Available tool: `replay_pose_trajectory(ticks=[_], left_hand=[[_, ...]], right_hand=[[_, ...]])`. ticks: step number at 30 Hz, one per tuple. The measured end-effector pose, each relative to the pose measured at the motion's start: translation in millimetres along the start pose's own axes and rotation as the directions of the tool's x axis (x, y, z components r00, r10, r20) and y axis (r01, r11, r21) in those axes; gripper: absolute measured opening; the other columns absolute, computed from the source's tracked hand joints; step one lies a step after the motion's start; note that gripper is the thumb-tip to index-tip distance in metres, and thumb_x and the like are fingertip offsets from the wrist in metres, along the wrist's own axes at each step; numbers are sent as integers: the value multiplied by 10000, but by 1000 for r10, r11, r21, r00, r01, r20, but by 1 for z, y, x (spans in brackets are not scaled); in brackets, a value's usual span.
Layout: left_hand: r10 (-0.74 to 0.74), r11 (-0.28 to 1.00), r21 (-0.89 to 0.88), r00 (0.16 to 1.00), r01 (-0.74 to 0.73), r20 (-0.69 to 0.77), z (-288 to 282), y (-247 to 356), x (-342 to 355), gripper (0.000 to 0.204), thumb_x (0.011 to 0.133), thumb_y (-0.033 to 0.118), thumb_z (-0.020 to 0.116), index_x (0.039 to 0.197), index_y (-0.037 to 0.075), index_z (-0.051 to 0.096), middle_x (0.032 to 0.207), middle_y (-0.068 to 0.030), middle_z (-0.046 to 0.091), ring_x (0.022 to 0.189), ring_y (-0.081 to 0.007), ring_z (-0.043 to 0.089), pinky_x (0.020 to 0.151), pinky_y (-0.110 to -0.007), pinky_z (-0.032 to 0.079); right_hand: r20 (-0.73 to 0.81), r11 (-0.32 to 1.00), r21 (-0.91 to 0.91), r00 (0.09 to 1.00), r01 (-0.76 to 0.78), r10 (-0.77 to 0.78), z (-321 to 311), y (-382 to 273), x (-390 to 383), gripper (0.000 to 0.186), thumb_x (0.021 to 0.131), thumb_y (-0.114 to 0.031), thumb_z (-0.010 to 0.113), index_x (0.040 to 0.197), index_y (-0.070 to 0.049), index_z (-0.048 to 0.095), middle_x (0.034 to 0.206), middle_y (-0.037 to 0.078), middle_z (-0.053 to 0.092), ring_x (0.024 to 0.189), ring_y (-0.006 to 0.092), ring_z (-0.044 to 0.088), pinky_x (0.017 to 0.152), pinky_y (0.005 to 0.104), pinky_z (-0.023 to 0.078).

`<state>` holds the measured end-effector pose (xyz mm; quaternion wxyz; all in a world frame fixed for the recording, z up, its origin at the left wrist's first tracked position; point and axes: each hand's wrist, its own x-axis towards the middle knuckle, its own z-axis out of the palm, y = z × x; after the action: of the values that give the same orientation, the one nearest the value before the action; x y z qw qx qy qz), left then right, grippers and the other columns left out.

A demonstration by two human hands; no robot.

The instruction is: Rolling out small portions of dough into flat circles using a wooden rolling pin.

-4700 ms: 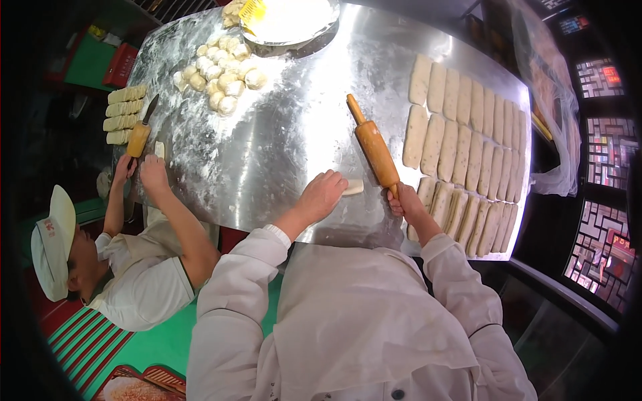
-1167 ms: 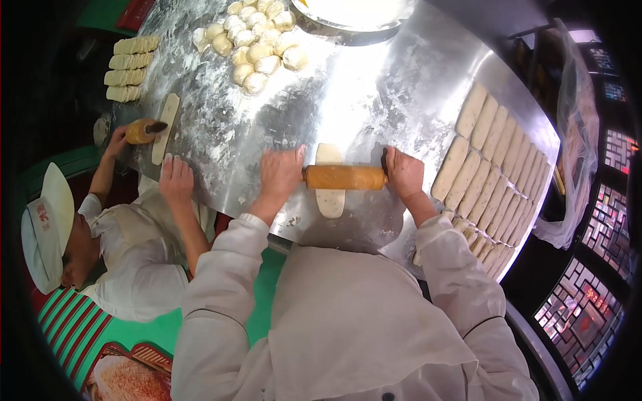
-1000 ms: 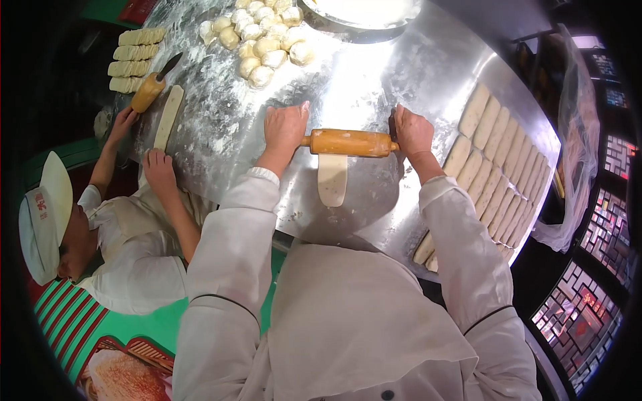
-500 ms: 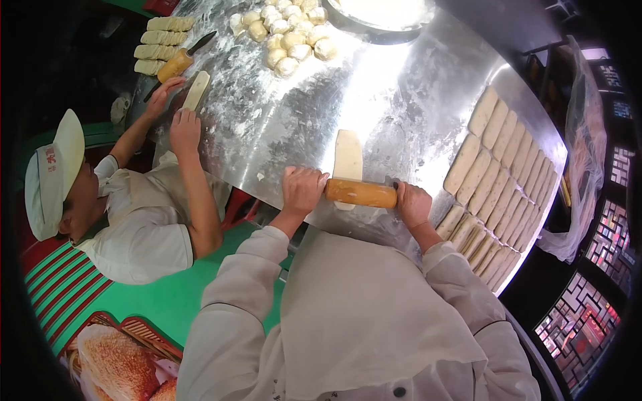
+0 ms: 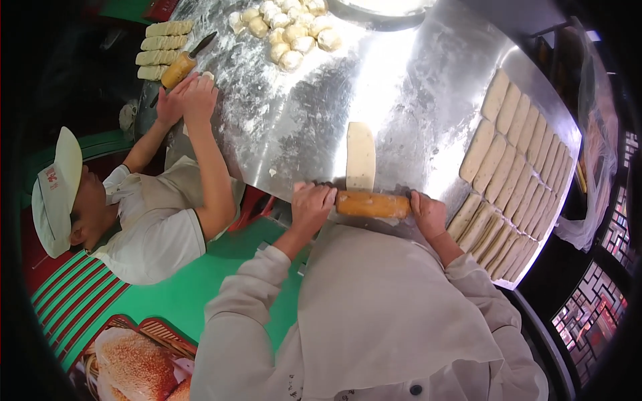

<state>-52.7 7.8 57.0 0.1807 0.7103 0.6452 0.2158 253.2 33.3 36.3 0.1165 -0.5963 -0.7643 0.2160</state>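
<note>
A wooden rolling pin (image 5: 373, 204) lies crosswise at the near edge of the steel table, over the near end of a flattened strip of dough (image 5: 361, 152). My left hand (image 5: 312, 206) is closed round its left handle. Round the right handle, my right hand (image 5: 429, 212) is closed too. The dough strip reaches away from the pin, flat on the metal, pale with small dark specks. Whatever part of it lies under the pin is hidden.
Rows of flat dough strips (image 5: 511, 167) cover the table's right side. Several dough balls (image 5: 294, 33) sit at the far middle near a large round pan (image 5: 394, 15). On the left a co-worker (image 5: 154, 207) handles dough beside another rolling pin (image 5: 178, 70) and stacked dough pieces (image 5: 164, 43).
The rolling pin has come toward me along the dough strip, down to its near end, with both my hands on it. The co-worker's hands have drawn together over their dough.
</note>
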Motion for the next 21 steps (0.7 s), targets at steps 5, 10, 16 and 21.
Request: replay_pose_trajectory(ticks=[5,10,16,21], left_hand=[[-69,990,131,995,59,73,24,-28,75,337,931,247,548,648,81,626,673,-109,634,642,-297,588,739,-429,406],[-93,968,233,995,96,-25,25,-43,148,393,954,283,520,659,66,661,584,-140,599,616,-351,592,691,-433,427],[-165,986,-33,979,163,-118,17,-61,209,255,968,209,511,883,21,662,811,-173,648,763,-341,615,793,-434,446],[-570,658,-624,821,421,-47,30,-46,145,223,980,95,466,1144,12,593,1034,-112,623,886,-191,597,839,-317,482]], right_hand=[[-38,992,-114,997,57,-61,23,22,68,363,982,-270,508,677,-94,598,587,123,605,509,324,598,481,405,478],[113,902,-354,968,248,-222,-3,18,143,56,889,-148,535,910,-97,546,733,76,651,614,279,650,505,397,519],[271,984,-98,955,150,-119,-18,35,187,169,950,-200,507,976,-43,562,769,123,662,671,340,653,560,417,536],[201,943,156,944,-293,260,-17,59,145,247,965,-250,513,1043,-29,590,764,147,662,680,360,647,630,412,537]])
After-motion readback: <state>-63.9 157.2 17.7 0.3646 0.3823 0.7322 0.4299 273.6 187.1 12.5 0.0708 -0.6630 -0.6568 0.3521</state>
